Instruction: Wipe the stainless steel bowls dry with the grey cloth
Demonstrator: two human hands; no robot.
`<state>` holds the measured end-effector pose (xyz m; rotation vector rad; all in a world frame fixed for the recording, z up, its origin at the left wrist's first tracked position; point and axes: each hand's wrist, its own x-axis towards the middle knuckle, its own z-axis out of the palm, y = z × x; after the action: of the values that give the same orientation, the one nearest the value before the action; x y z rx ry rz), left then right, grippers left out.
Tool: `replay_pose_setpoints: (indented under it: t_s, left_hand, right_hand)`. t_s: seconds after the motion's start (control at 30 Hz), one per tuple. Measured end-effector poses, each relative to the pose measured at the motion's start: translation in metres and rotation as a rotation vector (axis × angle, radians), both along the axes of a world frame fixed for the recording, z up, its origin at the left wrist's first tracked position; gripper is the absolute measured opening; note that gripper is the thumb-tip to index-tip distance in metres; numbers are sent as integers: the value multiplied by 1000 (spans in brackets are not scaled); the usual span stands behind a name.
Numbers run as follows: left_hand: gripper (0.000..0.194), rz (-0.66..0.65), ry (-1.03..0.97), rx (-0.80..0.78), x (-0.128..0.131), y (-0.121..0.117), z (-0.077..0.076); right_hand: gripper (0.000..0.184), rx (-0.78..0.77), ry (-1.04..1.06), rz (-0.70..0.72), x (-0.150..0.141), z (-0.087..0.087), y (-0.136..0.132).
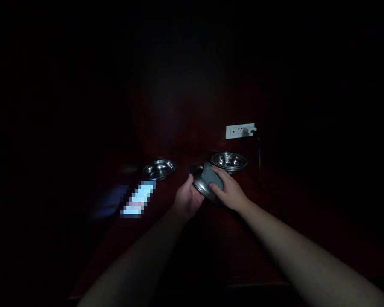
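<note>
My left hand is closed on the rim of a tilted steel plate, holding it up above the dark red table. My right hand presses a grey-green cloth against the plate's upper face, fingers curled over it. Most of the plate is hidden behind the two hands.
An empty steel plate lies on the table to the left. A small stack of steel plates sits behind my right hand. A white wall socket with a plug and dark cable is on the back wall. A bright blurred patch lies at left.
</note>
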<state>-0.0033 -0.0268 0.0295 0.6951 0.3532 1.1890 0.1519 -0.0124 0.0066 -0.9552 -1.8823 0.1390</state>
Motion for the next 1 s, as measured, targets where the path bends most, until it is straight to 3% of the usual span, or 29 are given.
replay_pose_setpoints:
  t_s: [0.2,0.33,0.47,0.57,0.7,1.0]
  left_hand:
    - [50,-168,143,115,-1,-14,-1]
    - [68,-132,275,301,2,-15,-8]
    - [59,-123,352,434,4,-9,-13]
    - [42,-137,478,456,2,-8,-15]
    - [33,-87,574,489,2,-8,-19]
    - [49,-67,556,481,16,-13,-27]
  right_hand:
    - [53,-16,73,4,0,-1,2]
    - [50,-51,110,11,0,-2,2]
    - [51,-89,125,9,1,-2,2]
    - [50,-96,130,16,3,-2,2]
    - [49,-103,150,32,4,-2,3]
    - [49,-196,272,52,0,0,-1]
